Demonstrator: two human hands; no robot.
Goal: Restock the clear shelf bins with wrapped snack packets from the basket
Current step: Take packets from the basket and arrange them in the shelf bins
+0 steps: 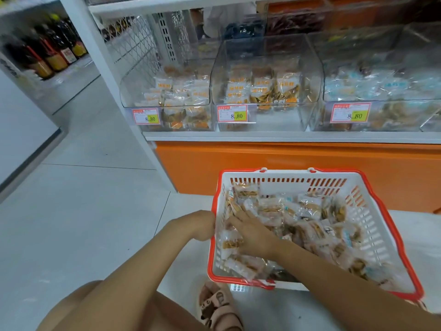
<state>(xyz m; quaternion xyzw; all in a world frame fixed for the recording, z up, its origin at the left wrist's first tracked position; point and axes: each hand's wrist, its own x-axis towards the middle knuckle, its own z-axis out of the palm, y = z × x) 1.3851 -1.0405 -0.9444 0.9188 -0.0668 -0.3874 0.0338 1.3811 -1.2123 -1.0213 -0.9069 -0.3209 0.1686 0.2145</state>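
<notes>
A red-rimmed white basket (372,225) stands on the floor below the shelf, holding several clear-wrapped snack packets (310,209). My left hand (202,225) grips the basket's left rim, its fingers curled out of sight behind the edge. My right hand (253,235) lies inside the basket, fingers stretched out flat over packets at the left side. On the shelf above are three clear bins: the left bin (133,91) is fairly full of orange-labelled packets, the middle bin (265,44) is partly filled, and the right bin (358,56) holds blue-labelled packets.
Price tags (232,113) reading 8.80 hang on the bin fronts. An orange base panel (286,158) runs under the white shelf edge. Bottles (47,56) fill a far shelf at the left. My knee and sandalled foot (219,306) are at the bottom, on grey floor tiles.
</notes>
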